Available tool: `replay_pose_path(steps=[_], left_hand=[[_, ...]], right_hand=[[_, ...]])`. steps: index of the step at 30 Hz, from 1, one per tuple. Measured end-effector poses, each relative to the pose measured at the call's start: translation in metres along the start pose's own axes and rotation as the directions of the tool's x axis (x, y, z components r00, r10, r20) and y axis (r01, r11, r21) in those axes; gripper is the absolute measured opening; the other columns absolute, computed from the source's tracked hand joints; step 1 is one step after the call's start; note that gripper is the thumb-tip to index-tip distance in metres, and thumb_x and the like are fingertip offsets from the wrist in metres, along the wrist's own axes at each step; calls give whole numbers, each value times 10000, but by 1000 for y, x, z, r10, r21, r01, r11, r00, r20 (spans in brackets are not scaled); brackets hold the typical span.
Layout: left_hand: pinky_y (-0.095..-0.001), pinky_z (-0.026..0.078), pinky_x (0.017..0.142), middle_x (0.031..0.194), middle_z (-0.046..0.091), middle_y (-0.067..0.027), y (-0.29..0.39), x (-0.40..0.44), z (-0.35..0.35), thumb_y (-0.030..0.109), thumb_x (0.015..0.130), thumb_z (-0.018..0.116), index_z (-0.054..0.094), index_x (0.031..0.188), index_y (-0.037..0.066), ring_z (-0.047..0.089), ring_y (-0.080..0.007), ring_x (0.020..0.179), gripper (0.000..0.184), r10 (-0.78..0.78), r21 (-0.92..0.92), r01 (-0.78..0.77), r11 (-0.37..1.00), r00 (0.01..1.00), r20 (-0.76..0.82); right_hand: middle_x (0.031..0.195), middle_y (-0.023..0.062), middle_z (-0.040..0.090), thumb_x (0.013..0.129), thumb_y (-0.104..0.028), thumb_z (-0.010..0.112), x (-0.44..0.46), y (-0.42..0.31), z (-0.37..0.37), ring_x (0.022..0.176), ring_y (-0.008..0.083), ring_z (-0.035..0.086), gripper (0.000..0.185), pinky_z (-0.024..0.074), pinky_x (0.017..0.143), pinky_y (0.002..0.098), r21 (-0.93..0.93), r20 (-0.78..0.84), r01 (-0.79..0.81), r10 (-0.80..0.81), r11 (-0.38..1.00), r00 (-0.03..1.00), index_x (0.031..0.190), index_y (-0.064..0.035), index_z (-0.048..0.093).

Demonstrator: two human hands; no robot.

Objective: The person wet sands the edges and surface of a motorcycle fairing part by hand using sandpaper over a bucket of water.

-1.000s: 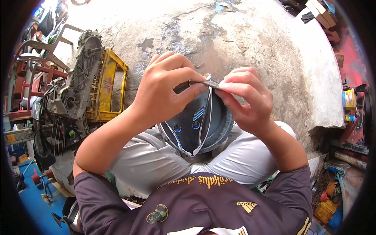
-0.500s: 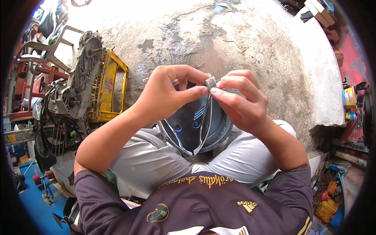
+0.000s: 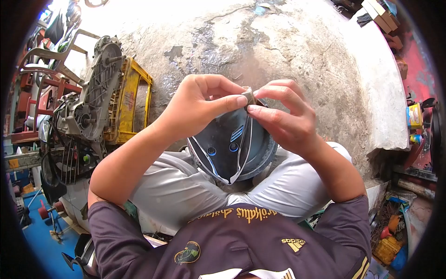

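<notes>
A small grey blocky piece (image 3: 250, 97), too small to tell its kind, is between my two hands above the dark round basin (image 3: 265, 156). My left hand (image 3: 200, 106) pinches it from the left with thumb and forefinger. From the other side, the thumb and fingertips of my right hand (image 3: 289, 114) close on its right edge. Under the hands, a black pointed plastic panel (image 3: 222, 156) with white edges, blue stripes and two round blue-ringed spots lies across the basin, between my knees. My left hand hides part of the panel.
To the left, a metal engine casing (image 3: 88, 104) leans by a yellow crate (image 3: 134, 100), near a brown chair (image 3: 60, 53). A whitish concrete ledge (image 3: 383, 93) runs along the right. Assorted parts (image 3: 392, 237) are heaped at lower right. The concrete floor (image 3: 316, 60) has wet patches.
Both hands have shifted slightly up and left with the small grey piece. The piece is turned a little, and my left thumb now lies further over it. The panel and basin look almost unchanged.
</notes>
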State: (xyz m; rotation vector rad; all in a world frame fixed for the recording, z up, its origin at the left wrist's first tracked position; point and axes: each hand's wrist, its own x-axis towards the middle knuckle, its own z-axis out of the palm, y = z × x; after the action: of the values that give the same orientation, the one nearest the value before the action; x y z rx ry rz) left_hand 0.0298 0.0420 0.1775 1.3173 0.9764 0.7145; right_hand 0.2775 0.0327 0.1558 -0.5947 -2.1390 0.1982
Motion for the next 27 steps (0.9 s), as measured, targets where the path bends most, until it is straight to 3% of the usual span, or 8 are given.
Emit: replay_pose_path(steps=[5, 7, 13, 20, 27], left_hand=[[-244, 567, 876, 1028, 786, -54, -2, 0, 0, 118, 988, 780, 773, 1143, -30, 713, -88, 954, 215, -39, -96, 40, 995, 999, 6], [-233, 543, 820, 1013, 782, -38, -2, 0, -1, 140, 993, 774, 772, 1132, -6, 692, -70, 905, 202, -30, -134, 29, 991, 1000, -8], [-215, 457, 760, 968, 761, 8, 6, -5, 1, 189, 1003, 756, 759, 1154, 34, 613, -39, 867, 217, -35, -100, 32, 995, 999, -31], [-224, 456, 766, 928, 726, 15, -4, -1, 2, 169, 1016, 734, 751, 1125, 27, 588, -43, 849, 180, -34, -145, 33, 989, 999, -4], [-223, 461, 761, 925, 702, 19, -5, -1, -5, 175, 1043, 692, 754, 1233, 8, 571, -43, 821, 261, -9, -128, 18, 992, 997, 71]], right_hand=[[1106, 93, 736, 818, -54, 865, 0, -3, 3, 1026, 308, 696, 256, 599, 843, 400, 14, -13, -8, 8, 1000, 1000, 1058, -100, 788], [1118, 95, 747, 822, -63, 872, 3, -4, 2, 1034, 313, 701, 257, 601, 851, 401, 36, -24, -19, 20, 999, 1000, 1062, -88, 784], [1140, 95, 764, 828, -68, 879, 6, 3, -2, 1039, 308, 708, 269, 599, 866, 399, -45, -52, 41, -43, 998, 998, 1076, -64, 773], [1096, 97, 755, 826, -76, 883, 6, 0, 0, 1025, 310, 707, 269, 601, 840, 399, -18, -18, 20, -21, 1000, 1000, 1066, -59, 763], [1070, 106, 757, 819, -58, 887, 5, 3, 2, 965, 295, 717, 280, 602, 807, 387, 39, -86, -7, 10, 999, 996, 1069, -61, 761]])
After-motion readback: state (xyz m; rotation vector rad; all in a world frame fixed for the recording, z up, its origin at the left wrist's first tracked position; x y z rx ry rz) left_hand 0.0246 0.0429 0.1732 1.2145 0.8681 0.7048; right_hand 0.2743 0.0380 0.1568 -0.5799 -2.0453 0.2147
